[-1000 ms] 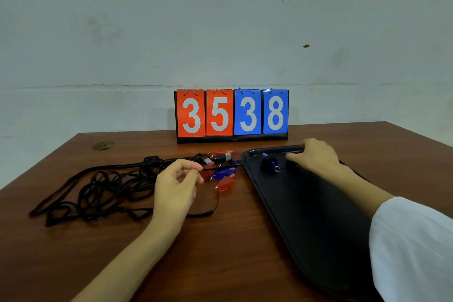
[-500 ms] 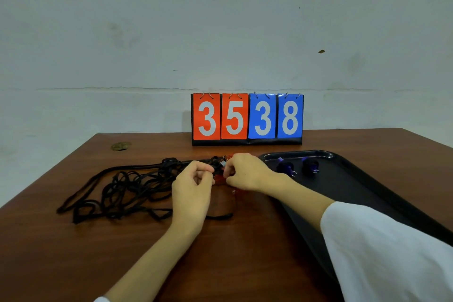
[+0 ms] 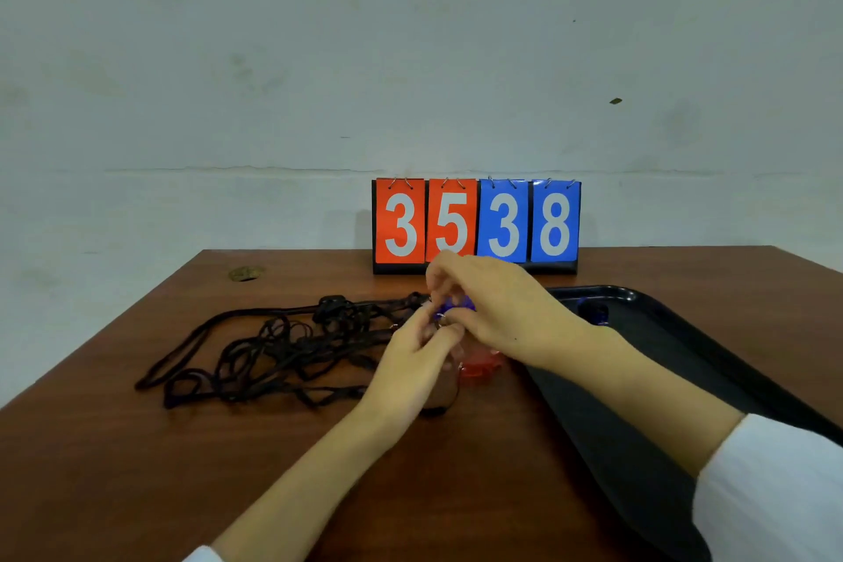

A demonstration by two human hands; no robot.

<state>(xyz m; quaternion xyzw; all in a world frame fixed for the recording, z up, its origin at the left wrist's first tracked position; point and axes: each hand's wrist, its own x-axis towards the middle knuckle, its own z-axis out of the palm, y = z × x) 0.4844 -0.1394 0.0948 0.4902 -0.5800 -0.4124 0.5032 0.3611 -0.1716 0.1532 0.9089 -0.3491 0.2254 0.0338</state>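
**Hands raised, blue piece between them**

Since the earlier frame both hands have lifted off the pile. We note the right hand [image 3: 502, 310] and the left hand [image 3: 410, 361] pinching a blue plastic piece [image 3: 458, 303] just above the brown table [image 3: 182, 470], right of the black cords [image 3: 273, 347]. The black tray [image 3: 661, 333] sits to the right. The scoreboard [image 3: 476, 224] stands far, against the pale wall [image 3: 273, 59].
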